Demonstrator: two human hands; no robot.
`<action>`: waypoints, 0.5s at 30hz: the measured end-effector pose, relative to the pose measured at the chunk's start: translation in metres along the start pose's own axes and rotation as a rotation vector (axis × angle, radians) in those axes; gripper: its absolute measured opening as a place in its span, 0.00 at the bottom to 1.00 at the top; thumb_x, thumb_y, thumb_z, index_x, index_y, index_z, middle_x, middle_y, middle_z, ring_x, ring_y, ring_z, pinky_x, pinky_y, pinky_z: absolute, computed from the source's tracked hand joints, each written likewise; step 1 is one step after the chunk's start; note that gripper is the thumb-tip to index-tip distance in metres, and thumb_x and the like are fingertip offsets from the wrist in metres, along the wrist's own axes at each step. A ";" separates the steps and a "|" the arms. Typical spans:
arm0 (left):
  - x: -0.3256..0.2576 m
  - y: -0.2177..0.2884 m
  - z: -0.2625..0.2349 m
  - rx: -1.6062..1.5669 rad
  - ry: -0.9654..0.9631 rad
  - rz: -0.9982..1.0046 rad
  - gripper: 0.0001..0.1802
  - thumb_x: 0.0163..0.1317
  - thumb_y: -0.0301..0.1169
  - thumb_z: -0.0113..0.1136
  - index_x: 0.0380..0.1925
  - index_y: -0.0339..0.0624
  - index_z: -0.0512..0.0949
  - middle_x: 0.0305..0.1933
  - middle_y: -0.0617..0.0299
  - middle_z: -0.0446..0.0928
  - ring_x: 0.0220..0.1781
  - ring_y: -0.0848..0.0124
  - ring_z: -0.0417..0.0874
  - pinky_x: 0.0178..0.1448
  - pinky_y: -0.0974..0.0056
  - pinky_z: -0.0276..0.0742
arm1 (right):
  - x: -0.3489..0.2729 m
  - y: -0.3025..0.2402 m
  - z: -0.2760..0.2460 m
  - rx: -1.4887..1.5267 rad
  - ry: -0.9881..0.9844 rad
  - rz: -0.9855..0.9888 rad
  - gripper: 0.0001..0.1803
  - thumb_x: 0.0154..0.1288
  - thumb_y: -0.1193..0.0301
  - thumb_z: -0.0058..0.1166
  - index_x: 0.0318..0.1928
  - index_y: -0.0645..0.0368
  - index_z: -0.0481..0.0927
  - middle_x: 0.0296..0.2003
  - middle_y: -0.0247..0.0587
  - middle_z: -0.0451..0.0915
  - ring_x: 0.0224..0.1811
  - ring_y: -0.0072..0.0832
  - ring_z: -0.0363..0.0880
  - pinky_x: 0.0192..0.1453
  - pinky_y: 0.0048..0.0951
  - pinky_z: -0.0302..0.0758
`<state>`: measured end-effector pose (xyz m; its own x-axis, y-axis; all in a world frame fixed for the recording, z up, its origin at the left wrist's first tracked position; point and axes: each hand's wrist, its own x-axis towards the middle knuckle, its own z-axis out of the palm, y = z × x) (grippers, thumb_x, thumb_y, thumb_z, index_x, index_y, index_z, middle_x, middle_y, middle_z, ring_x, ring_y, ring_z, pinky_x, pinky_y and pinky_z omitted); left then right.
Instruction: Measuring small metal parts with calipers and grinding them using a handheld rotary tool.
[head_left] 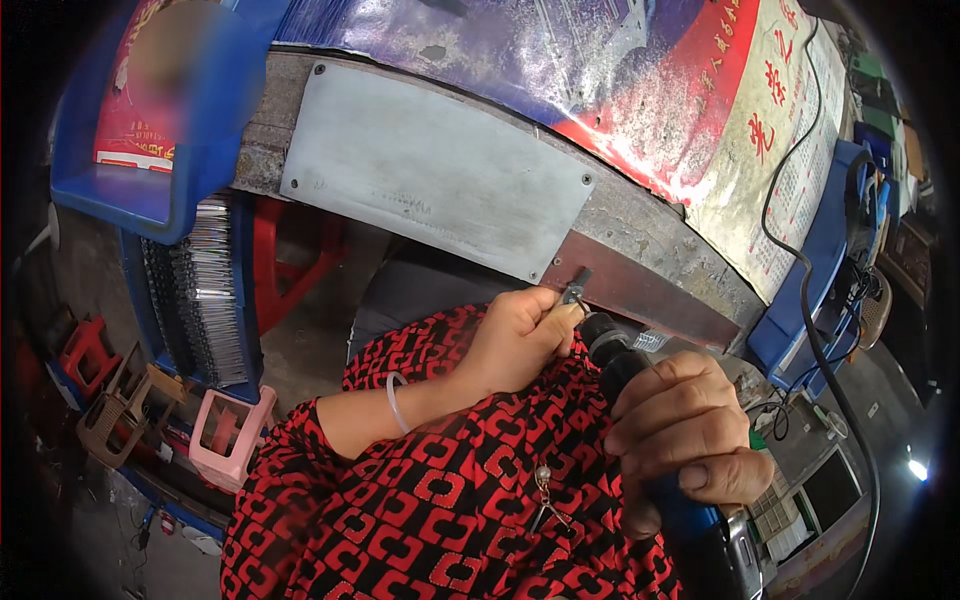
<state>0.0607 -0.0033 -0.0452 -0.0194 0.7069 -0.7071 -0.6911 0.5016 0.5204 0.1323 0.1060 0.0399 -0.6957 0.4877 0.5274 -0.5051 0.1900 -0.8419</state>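
Observation:
My left hand (522, 340) pinches a small dark metal piece (575, 286) between thumb and fingertips, just below the edge of the workbench. Wrapped round a power drill (620, 365) with a black front and a blue rear body is my right hand (690, 430). The drill's chuck points up and left at the metal piece, and its tip is close against my left fingertips. Whether the bit touches the piece I cannot make out. Behind the piece lies a reddish-brown strip (650, 300) along the bench edge.
A grey metal plate (430, 170) is screwed to the bench front, beside a printed sheet (640, 90). At left stand a blue bin (120, 195) and a crate of thin metal strips (215, 290). A black cable (805, 270) runs down on the right, past a blue tray (790, 320).

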 end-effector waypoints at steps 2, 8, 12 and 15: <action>0.000 -0.003 -0.001 -0.003 0.000 0.009 0.15 0.62 0.33 0.52 0.18 0.37 0.72 0.17 0.69 0.71 0.20 0.83 0.68 0.26 0.73 0.65 | 0.001 0.000 0.001 -0.014 -0.011 0.009 0.21 0.47 0.71 0.67 0.34 0.61 0.66 0.22 0.42 0.76 0.22 0.33 0.78 0.25 0.30 0.77; 0.002 -0.006 0.000 -0.028 -0.012 0.038 0.14 0.63 0.32 0.51 0.21 0.36 0.74 0.17 0.69 0.71 0.20 0.83 0.68 0.26 0.74 0.64 | -0.006 -0.001 -0.006 -0.185 -0.064 -0.008 0.27 0.55 0.59 0.61 0.45 0.55 0.59 0.25 0.32 0.73 0.21 0.23 0.76 0.22 0.23 0.73; -0.002 -0.001 0.000 -0.038 -0.031 0.033 0.12 0.63 0.32 0.51 0.27 0.34 0.76 0.17 0.69 0.71 0.20 0.84 0.67 0.25 0.76 0.64 | -0.009 -0.004 -0.007 -0.191 -0.014 -0.050 0.28 0.55 0.59 0.61 0.47 0.55 0.58 0.24 0.32 0.72 0.20 0.22 0.74 0.22 0.23 0.73; -0.002 -0.003 -0.001 -0.050 -0.036 0.009 0.12 0.63 0.32 0.51 0.28 0.33 0.77 0.17 0.69 0.71 0.20 0.84 0.68 0.25 0.76 0.64 | -0.010 -0.004 -0.007 -0.182 -0.008 -0.045 0.28 0.55 0.58 0.60 0.47 0.56 0.59 0.23 0.31 0.72 0.19 0.22 0.74 0.22 0.22 0.72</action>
<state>0.0623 -0.0068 -0.0460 -0.0002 0.7293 -0.6842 -0.7263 0.4702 0.5014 0.1450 0.1061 0.0374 -0.6788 0.4691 0.5650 -0.4352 0.3627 -0.8240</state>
